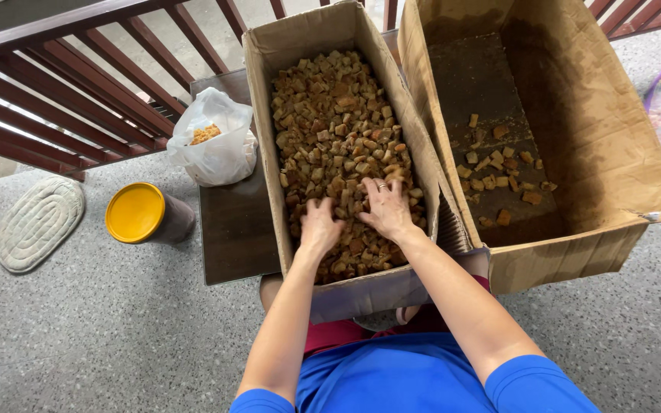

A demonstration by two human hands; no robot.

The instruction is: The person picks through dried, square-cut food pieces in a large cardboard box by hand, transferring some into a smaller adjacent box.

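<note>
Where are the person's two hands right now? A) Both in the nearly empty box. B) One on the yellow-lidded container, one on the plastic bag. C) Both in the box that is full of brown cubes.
C: the left hand and right hand both rest palm-down on the brown cubes in the full cardboard box, apart from the nearly empty box beside it.

Both hands — left hand (320, 227), right hand (386, 209) — pressed palm-down into brown cubes (334, 122), narrow cardboard box (300, 38)

Both bare arms stretch forward, nearly parallel. The left hand (320, 224) lies palm down with fingers curled under. Just beside it, the right hand (385, 208) spreads flat, a ring on one finger.
</note>
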